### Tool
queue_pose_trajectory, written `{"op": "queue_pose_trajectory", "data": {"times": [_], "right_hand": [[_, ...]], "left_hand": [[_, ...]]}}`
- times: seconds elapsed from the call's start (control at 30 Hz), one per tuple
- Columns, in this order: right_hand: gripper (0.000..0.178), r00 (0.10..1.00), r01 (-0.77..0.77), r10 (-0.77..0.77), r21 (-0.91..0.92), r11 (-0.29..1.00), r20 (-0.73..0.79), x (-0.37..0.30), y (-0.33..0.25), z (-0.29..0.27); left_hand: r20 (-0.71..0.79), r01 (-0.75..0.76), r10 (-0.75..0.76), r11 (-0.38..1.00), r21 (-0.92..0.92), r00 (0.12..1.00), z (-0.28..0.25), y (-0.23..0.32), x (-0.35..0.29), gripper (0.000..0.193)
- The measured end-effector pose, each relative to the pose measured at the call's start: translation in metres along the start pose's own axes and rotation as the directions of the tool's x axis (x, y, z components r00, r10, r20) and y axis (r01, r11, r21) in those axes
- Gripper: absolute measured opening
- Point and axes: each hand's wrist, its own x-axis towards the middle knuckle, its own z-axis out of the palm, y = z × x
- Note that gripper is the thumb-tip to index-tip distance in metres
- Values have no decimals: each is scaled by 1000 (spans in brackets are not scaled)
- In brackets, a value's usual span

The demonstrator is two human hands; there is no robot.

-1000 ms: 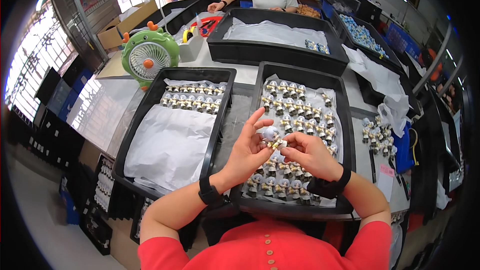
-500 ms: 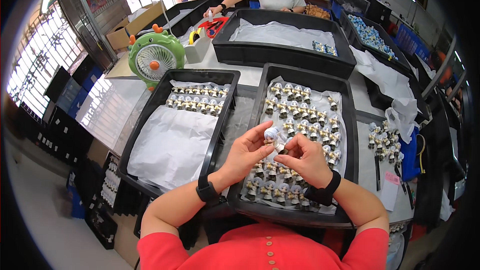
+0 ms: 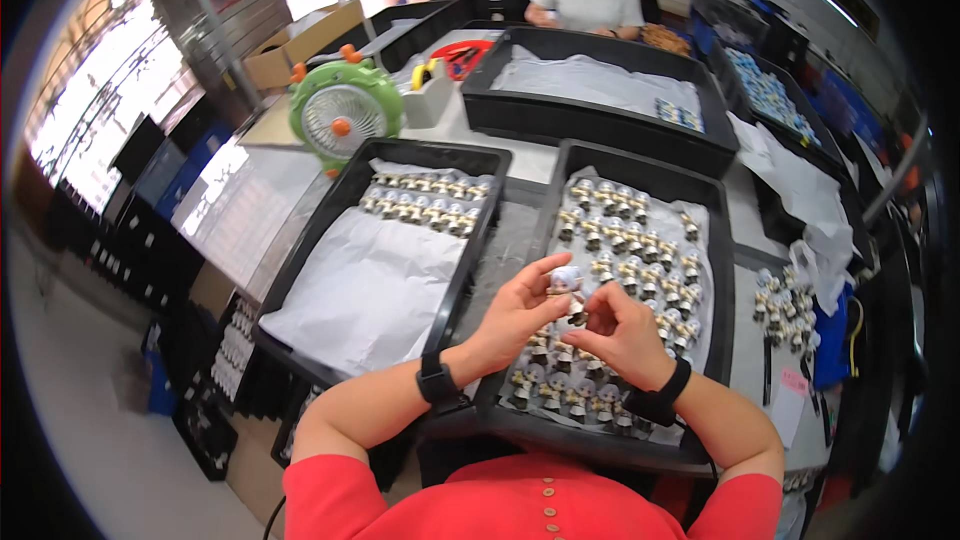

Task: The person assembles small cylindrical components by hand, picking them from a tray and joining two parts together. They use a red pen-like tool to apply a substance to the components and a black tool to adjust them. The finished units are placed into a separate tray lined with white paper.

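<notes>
Head view: the figurine (image 3: 566, 280) sits between my two hands, head at my left fingers, feet toward my right.

Off to my left, the left tray (image 3: 440, 148) has rows of figures at its far end. Next, my left hand (image 3: 522, 312) grips the figurine by the head, so it is the nearer one; the long axis leans slightly, feet down and rightward. My right hand (image 3: 630, 335) curls beside the feet, though I cannot tell whether it touches them. Both are over the right tray (image 3: 722, 285); farther right lies a loose pile of figures (image 3: 785, 310).
</notes>
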Motion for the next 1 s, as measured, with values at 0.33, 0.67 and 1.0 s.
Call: {"op": "queue_pose_trajectory", "data": {"times": [0.33, 0.67, 1.0], "right_hand": [[15, 991, -131, 127, 147, 980, 33, -1, 15, -3], [12, 989, -141, 131, 149, 979, 72, 4, 15, -1], [10, 985, -171, 166, 145, 974, 46, 8, 24, 0]], "left_hand": [[-252, -70, 13, 973, -219, 968, -12, 61, -4, 36], [-501, 96, 57, 957, 275, 863, -113, 131, -5, 35], [-319, 556, -461, 752, 354, 828, -176, 28, 5, 16]]}}
